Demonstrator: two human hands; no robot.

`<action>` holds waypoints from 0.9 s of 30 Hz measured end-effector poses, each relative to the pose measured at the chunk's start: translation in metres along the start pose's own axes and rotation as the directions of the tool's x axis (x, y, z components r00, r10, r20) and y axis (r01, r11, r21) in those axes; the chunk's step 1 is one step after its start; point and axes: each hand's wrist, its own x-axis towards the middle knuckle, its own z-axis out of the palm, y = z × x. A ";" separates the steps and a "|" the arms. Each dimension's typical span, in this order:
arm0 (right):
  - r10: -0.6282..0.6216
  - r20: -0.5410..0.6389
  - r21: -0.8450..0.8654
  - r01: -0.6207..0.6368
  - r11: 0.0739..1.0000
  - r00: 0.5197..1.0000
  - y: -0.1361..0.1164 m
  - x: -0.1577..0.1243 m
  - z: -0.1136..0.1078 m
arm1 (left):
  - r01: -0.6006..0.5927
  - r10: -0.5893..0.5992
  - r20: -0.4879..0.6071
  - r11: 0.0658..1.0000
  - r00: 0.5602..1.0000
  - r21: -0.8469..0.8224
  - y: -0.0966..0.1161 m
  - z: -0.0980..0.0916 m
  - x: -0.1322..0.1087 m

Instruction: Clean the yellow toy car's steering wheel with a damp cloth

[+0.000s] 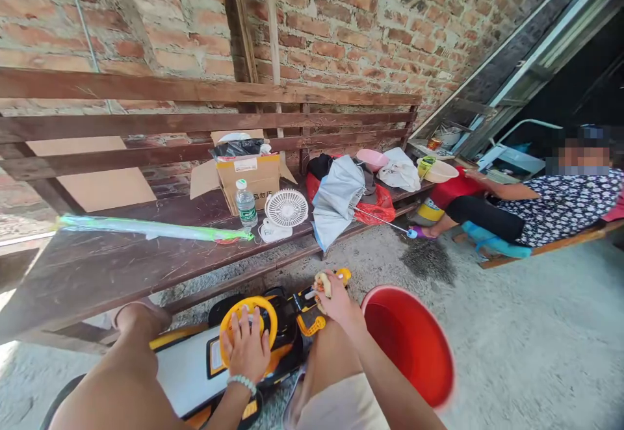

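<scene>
The left hand [246,345] lay spread on a toy car's yellow steering wheel [249,304]; the right hand [338,300] pinched a pale cloth [322,284] near a red bucket [409,345].

The right hand [338,303] hides most of the pale thing [322,284] it grips, perhaps a sponge, and the toy car [182,378] runs off the bottom edge.
</scene>
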 end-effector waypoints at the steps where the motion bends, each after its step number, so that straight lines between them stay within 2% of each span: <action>1: -0.031 0.087 -0.051 0.036 0.998 0.996 -0.001 0.005 0.008 | -0.011 0.011 0.004 1.000 1.000 0.029 -0.002 0.001 0.000; 3: -0.077 0.194 -0.140 0.105 0.985 0.978 -0.001 0.012 0.020 | -0.022 0.021 0.013 0.996 1.000 0.085 -0.005 0.003 0.001; 5: -0.094 0.238 -0.192 0.142 0.971 0.967 0.000 0.018 0.023 | -0.040 0.037 0.028 0.992 0.999 0.118 -0.007 0.005 0.003; 7: -0.066 0.246 -0.229 0.125 0.965 0.967 0.006 0.026 0.015 | -0.051 0.047 0.035 0.991 0.998 0.127 -0.008 0.006 0.004; 11: 0.079 0.213 -0.331 -0.004 0.944 0.974 0.021 0.048 -0.014 | -0.034 0.030 0.036 0.992 0.999 0.119 -0.006 0.006 0.004; 14: 0.114 0.203 -0.382 -0.029 0.924 0.972 0.022 0.057 -0.022 | -0.030 0.023 0.055 0.991 0.998 0.127 -0.004 0.004 0.004; 18: 0.096 0.249 -0.374 0.004 0.927 0.964 0.003 0.044 -0.004 | -0.032 0.025 0.052 0.988 0.998 0.149 -0.003 0.002 0.005; 22: -0.023 0.311 -0.284 0.117 0.952 0.950 -0.019 0.020 0.021 | -0.037 0.033 0.033 0.989 0.999 0.142 -0.004 0.002 0.004; 24: -0.061 0.315 -0.259 0.148 0.955 0.947 -0.023 0.014 0.025 | -0.039 0.036 0.025 0.990 0.999 0.133 -0.004 0.001 0.004; 27: -0.085 0.325 -0.243 0.170 0.955 0.942 -0.019 0.017 0.020 | -0.047 0.043 0.034 0.992 0.998 0.119 -0.003 0.000 0.004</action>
